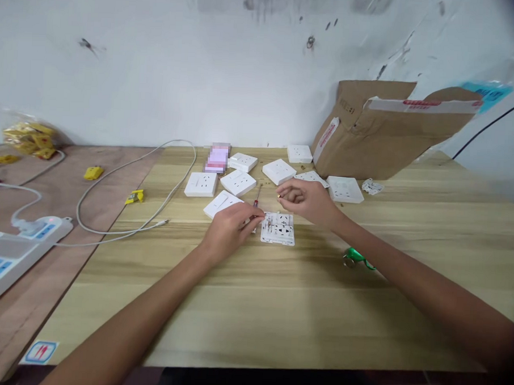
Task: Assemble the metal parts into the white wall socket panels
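Observation:
My left hand (230,231) is closed, its thumb and fingertips pinched at the upper left edge of an opened white wall socket (284,234). Whatever lies between those fingertips is too small to make out. Above the socket's right side, my right hand (310,201) pinches a small brass-coloured piece (278,197). A screwdriver (256,202) with a red handle lies just beyond my left hand, partly hidden by it. Close by, a white switch socket (221,203) is also partly covered by the left hand.
Several white sockets (200,184) lie toward the wall, near a phone-like object with a blurred screen (217,158). A cardboard box (382,135) stands back right. A green-handled tool (355,255) lies under my right forearm. A white cable (142,229) and power strip (28,250) are at left.

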The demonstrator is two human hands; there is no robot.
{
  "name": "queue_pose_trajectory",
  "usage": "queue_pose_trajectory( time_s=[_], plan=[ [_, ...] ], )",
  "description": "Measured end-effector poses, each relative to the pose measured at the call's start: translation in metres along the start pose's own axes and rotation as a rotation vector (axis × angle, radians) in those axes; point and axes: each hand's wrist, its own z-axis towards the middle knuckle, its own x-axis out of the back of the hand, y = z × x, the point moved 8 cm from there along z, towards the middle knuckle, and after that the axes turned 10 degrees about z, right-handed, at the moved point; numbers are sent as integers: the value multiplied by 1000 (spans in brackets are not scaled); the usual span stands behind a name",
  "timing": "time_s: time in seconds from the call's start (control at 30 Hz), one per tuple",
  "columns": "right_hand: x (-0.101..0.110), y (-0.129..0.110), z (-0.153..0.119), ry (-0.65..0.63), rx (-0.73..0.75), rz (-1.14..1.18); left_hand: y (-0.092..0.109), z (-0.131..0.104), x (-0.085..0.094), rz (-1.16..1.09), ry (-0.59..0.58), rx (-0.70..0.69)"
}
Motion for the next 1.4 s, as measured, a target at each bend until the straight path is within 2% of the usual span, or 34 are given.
queue_pose_trajectory(
  time_s=[0.1,0.2,0.33,0.47,0.57,0.67,0.77,0.9,1.1,1.4],
  plan=[
    [-3,2,-6,11,-40,68,-1,1,2,-9,9,23],
    [-17,-1,-8,-57,-89,192,-3,2,2,-59,22,91],
    [-33,-13,-9,-129,-72,346,-5,3,4,-120,63,166],
    [-37,-5,-11,-108,-104,332,-3,3,5,-91,89,148],
    [-32,2,-11,-42,-106,242,-4,1,-1,8,69,94],
    [-26,-2,-11,-1,-70,185,-3,-2,-7,74,46,35],
    [-25,-10,-13,-24,-51,159,-4,-3,-8,80,37,42],
    [-28,-14,-14,-83,-55,153,-9,-3,-5,55,21,118],
    [-43,-13,-16,-180,-86,258,-6,-3,2,0,75,139],
    [-50,-16,-22,-151,-198,461,5,-1,12,-17,131,61]
  ],
)
